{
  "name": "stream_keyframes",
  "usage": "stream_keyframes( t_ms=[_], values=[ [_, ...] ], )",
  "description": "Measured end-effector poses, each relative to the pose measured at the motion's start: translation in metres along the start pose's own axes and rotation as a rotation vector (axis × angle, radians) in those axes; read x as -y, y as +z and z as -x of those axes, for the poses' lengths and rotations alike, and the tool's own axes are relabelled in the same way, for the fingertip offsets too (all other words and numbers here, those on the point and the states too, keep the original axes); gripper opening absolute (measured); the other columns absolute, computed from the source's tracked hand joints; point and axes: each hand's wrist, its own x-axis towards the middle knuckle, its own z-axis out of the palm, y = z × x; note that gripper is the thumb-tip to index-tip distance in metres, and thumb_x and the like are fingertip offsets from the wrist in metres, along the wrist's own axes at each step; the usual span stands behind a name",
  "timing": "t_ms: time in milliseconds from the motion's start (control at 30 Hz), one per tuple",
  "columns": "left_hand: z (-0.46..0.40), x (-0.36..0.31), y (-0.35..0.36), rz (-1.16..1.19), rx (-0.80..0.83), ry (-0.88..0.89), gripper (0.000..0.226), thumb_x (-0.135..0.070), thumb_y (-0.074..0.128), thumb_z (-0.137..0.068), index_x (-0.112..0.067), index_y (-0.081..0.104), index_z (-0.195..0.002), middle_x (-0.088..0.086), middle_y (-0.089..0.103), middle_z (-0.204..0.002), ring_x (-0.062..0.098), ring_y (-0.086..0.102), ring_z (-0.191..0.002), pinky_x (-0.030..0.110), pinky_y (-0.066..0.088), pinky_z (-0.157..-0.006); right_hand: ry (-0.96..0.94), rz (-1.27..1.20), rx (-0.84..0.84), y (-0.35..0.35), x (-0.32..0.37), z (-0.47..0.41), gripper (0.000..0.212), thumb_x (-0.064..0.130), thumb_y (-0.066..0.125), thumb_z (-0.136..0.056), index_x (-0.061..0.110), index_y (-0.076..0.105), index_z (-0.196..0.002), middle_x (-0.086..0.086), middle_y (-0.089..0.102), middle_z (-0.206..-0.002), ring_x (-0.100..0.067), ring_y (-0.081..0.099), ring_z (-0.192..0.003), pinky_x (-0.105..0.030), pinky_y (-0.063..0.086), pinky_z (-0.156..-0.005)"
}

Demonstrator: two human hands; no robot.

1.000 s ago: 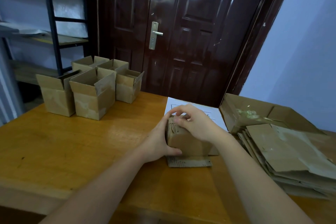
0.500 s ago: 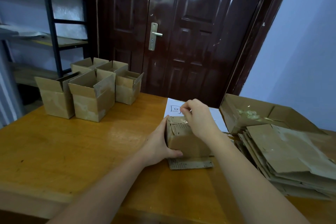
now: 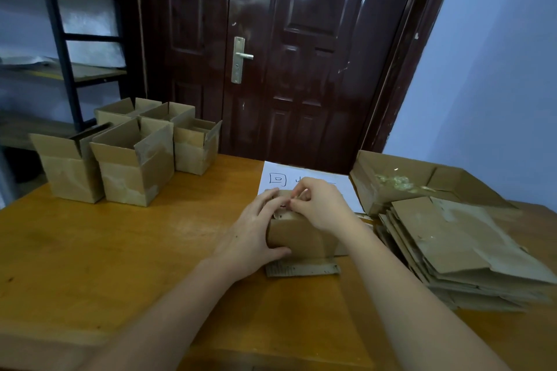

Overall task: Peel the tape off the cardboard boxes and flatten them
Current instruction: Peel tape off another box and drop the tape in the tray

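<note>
Head | two hands: left [image 3: 250,238] grips box [image 3: 297,238], right [image 3: 319,208] pinches at its top | five open boxes [image 3: 132,156]

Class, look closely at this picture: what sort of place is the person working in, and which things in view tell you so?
Probably a small storeroom or packing room. A wooden table bears open cardboard boxes and a stack of flattened boxes; a metal shelf rack stands beside a dark door.
</note>
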Motion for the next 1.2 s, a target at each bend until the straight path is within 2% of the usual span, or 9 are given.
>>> stream_keyframes(
  t_ms=[67,167,333,433,600,700,867,1100,1200],
  values=[
    [0.0,-0.002,-0.003,-0.024,0.02,-0.005,0.094,-0.05,0.086,-0.077,-0.038,0.032,-0.154,-0.024,0.01,-0.163,0.008,0.024,-0.15,0.042,0.037,-0.12,0.021,-0.008,-0.054,0.001,0.002,-0.001,0.008,0.027,0.073,-0.086,0.021,0.067,-0.088,0.007,0.065,-0.082,-0.015,0.061,-0.083,-0.027,0.045,-0.067],
    [-0.001,-0.001,-0.008,-0.059,0.031,-0.012,0.091,-0.053,0.085,-0.077,-0.035,0.036,-0.152,-0.023,0.013,-0.161,0.007,0.03,-0.145,0.038,0.038,-0.119,0.118,-0.031,-0.206,-0.013,-0.004,-0.003,0.012,0.013,0.069,-0.079,0.022,0.063,-0.083,0.004,0.066,-0.079,-0.019,0.062,-0.078,-0.029,0.044,-0.061],
    [-0.002,0.0,-0.005,-0.063,0.033,-0.021,0.092,-0.054,0.085,-0.076,-0.037,0.035,-0.151,-0.024,0.013,-0.161,0.007,0.031,-0.144,0.041,0.039,-0.118,0.019,0.356,-0.369,-0.045,-0.02,0.002,0.032,0.003,0.061,-0.079,0.023,0.041,-0.093,0.002,0.056,-0.078,-0.029,0.056,-0.075,-0.043,0.051,-0.067],
    [-0.002,0.001,-0.003,-0.059,0.036,-0.032,0.092,-0.052,0.086,-0.076,-0.037,0.034,-0.15,-0.025,0.012,-0.16,0.007,0.03,-0.144,0.041,0.038,-0.119,-0.078,0.451,-0.295,-0.034,-0.008,0.003,0.017,0.005,0.057,-0.085,0.021,0.053,-0.089,0.001,0.054,-0.088,-0.029,0.057,-0.081,-0.037,0.045,-0.065],
    [-0.001,0.001,-0.001,-0.063,0.013,-0.037,0.091,-0.052,0.086,-0.076,-0.036,0.035,-0.15,-0.023,0.013,-0.161,0.008,0.029,-0.146,0.041,0.037,-0.12,-0.221,0.579,-0.134,-0.011,-0.003,0.001,0.017,0.008,0.055,-0.098,0.015,0.067,-0.108,-0.006,0.054,-0.108,-0.025,0.054,-0.097,-0.033,0.047,-0.077],
    [-0.001,0.002,0.0,-0.058,0.015,-0.037,0.091,-0.052,0.086,-0.077,-0.036,0.035,-0.15,-0.024,0.013,-0.161,0.007,0.029,-0.146,0.039,0.037,-0.12,-0.259,0.559,-0.102,-0.01,-0.007,0.006,0.019,0.007,0.052,-0.101,0.012,0.064,-0.114,-0.007,0.053,-0.114,-0.025,0.05,-0.106,-0.036,0.048,-0.087],
    [-0.001,0.001,0.0,-0.057,0.014,-0.032,0.091,-0.049,0.087,-0.076,-0.035,0.036,-0.15,-0.023,0.013,-0.161,0.006,0.029,-0.145,0.036,0.036,-0.119,-0.302,0.547,-0.077,-0.004,-0.01,0.014,0.021,0.003,0.051,-0.1,0.013,0.059,-0.115,-0.004,0.05,-0.113,-0.023,0.045,-0.107,-0.032,0.044,-0.085],
    [-0.002,0.001,0.002,-0.054,0.003,-0.021,0.089,-0.05,0.087,-0.076,-0.034,0.037,-0.148,-0.024,0.014,-0.16,0.006,0.031,-0.144,0.036,0.04,-0.117,-0.245,0.416,0.002,-0.004,-0.01,0.025,0.024,0.023,0.049,-0.107,0.018,0.067,-0.121,-0.002,0.052,-0.115,-0.023,0.042,-0.114,-0.033,0.041,-0.096],
    [-0.001,0.0,0.001,-0.062,0.014,-0.022,0.09,-0.049,0.087,-0.077,-0.035,0.036,-0.149,-0.024,0.013,-0.159,0.007,0.03,-0.145,0.036,0.038,-0.117,-0.08,0.131,-0.093,-0.003,-0.012,0.022,0.028,0.039,0.06,-0.1,0.026,0.068,-0.123,0.003,0.055,-0.106,-0.023,0.045,-0.117,-0.041,0.044,-0.099]
  ],
)
